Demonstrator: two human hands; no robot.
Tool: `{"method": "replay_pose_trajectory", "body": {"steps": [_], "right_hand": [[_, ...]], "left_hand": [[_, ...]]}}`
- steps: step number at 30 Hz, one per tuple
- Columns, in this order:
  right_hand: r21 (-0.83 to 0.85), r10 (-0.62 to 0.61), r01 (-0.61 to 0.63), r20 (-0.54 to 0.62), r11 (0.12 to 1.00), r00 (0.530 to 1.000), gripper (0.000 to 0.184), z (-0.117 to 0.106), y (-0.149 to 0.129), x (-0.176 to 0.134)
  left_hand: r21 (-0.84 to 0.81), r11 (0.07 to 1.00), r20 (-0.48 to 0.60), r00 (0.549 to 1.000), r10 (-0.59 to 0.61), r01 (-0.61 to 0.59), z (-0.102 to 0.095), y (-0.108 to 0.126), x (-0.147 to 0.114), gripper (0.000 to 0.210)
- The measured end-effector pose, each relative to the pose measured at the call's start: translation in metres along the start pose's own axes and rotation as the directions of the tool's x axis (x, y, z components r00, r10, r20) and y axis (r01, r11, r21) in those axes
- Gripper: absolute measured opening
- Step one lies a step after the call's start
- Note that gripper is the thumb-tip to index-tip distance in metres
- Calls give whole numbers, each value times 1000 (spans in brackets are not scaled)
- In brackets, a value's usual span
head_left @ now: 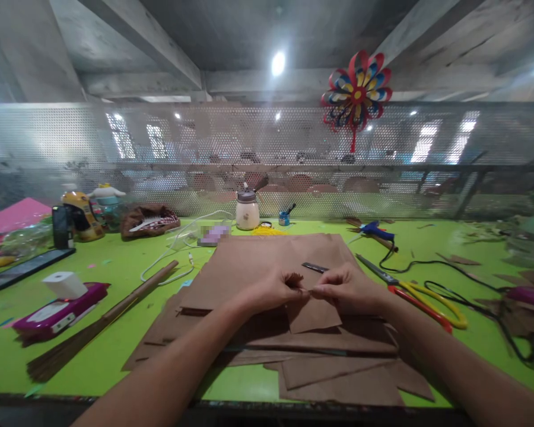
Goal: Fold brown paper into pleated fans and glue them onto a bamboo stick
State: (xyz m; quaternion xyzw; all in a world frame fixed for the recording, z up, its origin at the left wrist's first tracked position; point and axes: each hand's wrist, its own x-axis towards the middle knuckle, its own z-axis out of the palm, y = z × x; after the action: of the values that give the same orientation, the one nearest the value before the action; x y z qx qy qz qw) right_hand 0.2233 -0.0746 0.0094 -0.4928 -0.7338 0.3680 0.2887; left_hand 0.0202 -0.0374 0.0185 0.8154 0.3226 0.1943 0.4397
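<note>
Over a stack of brown paper sheets [267,255], both my hands meet at a small piece of brown kraft paper [314,317]. My left hand [273,289] is closed, its thumb and fingers pinching the paper's top edge, with a ragged bit showing above the fingers. From the other side my right hand [349,289] pinches the same edge, fingertips nearly touching the left ones. Just behind the right fingers lies a dark, flat strip like a blade [314,268]; its near end is hidden by the hand. Scissors [420,296] with yellow and red handles lie to the right.
On the green table, a purple power strip [60,311] and a bundle of brown paper strips [107,317] lie left. A lidded jar [247,210] stands behind the stack. A blue glue gun [376,230] trails a black cord at right. A perforated screen [196,154] closes the back.
</note>
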Motion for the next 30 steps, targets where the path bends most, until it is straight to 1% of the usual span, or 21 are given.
{"method": "replay_pose_trajectory", "body": {"steps": [2,4,6,9,12,15,20,25,27,30], "right_hand": [[27,11,-11,20,1000,1000,37,2,-2,0],[36,9,-9,1,999,1000,37,2,-2,-1],[5,-16,16,-22,1000,1000,36,1,-1,-1],[-12,-30,30,-2,999,1000,35,-2,-1,-2],[63,4,-7,40,998,999,34,-4,-1,-3],[144,47,-55,59,988,997,32,-2,1,-2],[249,71,-88,76,964,995,32,1,6,0],[245,99,-112,65,963,993,33,2,6,1],[246,85,-95,54,965,995,32,2,5,1],[244,55,-61,32,968,998,31,3,5,1]], "left_hand": [[27,1000,-10,1000,4,-4,0,-1,1,27],[39,999,-19,1000,5,-4,-1,-2,2,26],[34,999,-21,1000,7,-6,-1,-2,2,25],[22,1000,-6,1000,5,-5,-2,0,1,24],[54,998,-8,1000,12,-11,-2,1,0,22],[112,993,-15,999,48,-46,-2,2,0,21],[163,981,10,994,110,-110,-1,4,-1,27],[100,992,25,997,78,-80,0,0,0,27],[85,994,21,998,67,-68,0,-3,0,27],[114,992,4,998,60,-60,0,-3,2,26]]}}
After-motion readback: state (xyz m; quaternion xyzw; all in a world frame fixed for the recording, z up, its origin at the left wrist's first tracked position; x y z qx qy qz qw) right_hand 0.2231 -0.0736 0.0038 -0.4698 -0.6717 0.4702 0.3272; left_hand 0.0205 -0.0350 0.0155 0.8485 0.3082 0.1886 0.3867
